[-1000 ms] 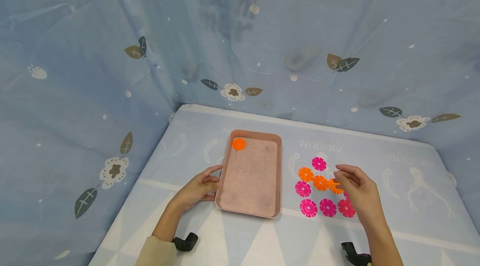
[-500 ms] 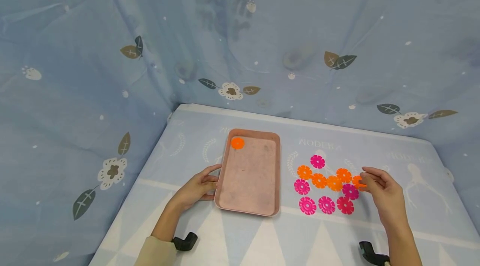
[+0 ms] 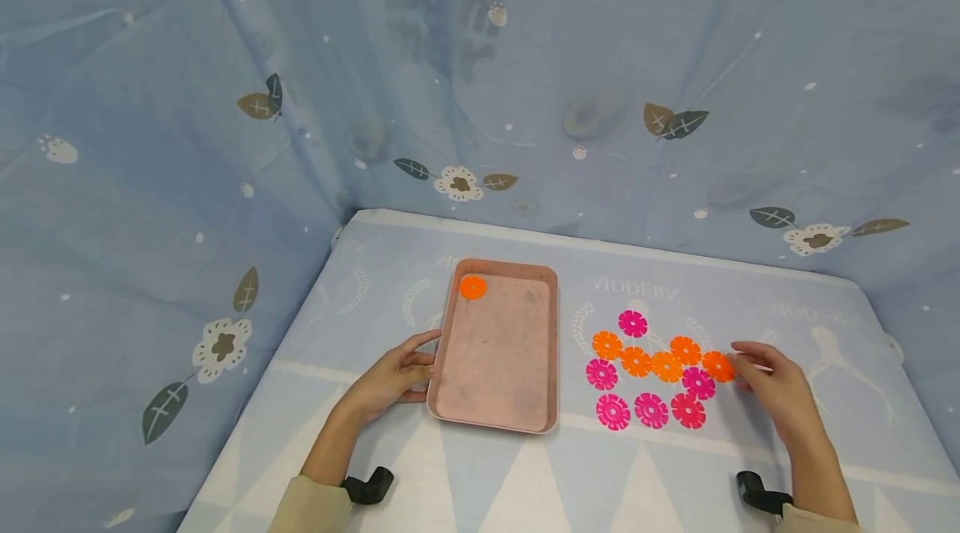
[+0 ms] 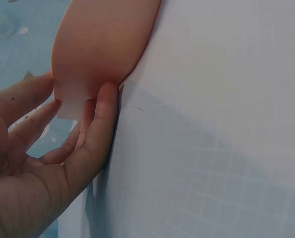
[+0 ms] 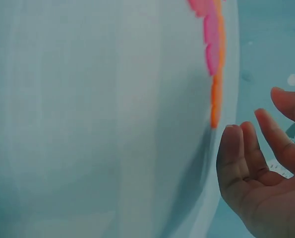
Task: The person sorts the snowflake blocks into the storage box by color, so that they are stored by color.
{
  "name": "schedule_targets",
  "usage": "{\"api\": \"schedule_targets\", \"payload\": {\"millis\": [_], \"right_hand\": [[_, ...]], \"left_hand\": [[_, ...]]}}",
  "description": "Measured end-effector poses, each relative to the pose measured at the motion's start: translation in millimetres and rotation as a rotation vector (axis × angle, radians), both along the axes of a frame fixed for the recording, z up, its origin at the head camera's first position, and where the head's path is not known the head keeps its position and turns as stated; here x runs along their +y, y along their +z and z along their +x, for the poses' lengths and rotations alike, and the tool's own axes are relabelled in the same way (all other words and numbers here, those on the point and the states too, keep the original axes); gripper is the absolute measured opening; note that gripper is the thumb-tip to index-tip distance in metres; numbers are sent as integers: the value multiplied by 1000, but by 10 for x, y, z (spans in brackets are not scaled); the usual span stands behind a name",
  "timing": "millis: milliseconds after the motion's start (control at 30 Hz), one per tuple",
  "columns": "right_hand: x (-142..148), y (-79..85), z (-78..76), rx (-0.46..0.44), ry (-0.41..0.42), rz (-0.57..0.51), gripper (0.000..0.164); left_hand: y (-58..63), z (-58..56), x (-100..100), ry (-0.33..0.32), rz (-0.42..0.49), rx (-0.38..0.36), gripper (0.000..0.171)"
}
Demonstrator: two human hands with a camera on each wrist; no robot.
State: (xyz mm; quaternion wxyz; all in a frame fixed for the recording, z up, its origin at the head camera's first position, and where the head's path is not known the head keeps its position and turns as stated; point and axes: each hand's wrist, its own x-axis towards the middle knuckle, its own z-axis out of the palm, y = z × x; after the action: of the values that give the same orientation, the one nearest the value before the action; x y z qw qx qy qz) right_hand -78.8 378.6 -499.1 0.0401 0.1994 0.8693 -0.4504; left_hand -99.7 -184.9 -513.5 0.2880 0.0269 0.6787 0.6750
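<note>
My left hand (image 3: 393,370) is at the left edge of a shallow pink tray (image 3: 495,424), fingertips against its side, also seen in the left wrist view as a hand (image 4: 63,153). One orange notched plastic disc (image 3: 472,287) lies in the tray's far left corner. To the right of the tray lies a flat group of orange and pink snowflake-like building discs. My right hand (image 3: 776,383) is beside the rightmost orange disc (image 3: 718,366), fingertips close to its edge. In the right wrist view this hand (image 5: 266,173) has loosely bent fingers, with nothing between them.
A pink disc (image 3: 632,324) lies at the far side of the group, and a row of pink discs (image 3: 651,410) at the near side. The patterned tablecloth (image 3: 525,491) meets a blue cloth wall (image 3: 570,82) behind and at the left.
My right hand has moved right, from over the orange discs to beyond the group, uncovering several discs. My left hand stays at the tray's edge.
</note>
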Motion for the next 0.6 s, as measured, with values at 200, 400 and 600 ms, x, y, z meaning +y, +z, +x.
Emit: {"api": "schedule_targets", "payload": {"millis": [200,400,600], "right_hand": [[114,-127,-60,-63,57,55,51],[152,-130,-99,-114,142,121,59],[139,-129,-132,-88,173,248,52]], "left_hand": [[-5,7,0,5,-9,6,61],[-10,9,-7,1,-6,4,61],[-11,5,-5,2,-7,7,61]]}}
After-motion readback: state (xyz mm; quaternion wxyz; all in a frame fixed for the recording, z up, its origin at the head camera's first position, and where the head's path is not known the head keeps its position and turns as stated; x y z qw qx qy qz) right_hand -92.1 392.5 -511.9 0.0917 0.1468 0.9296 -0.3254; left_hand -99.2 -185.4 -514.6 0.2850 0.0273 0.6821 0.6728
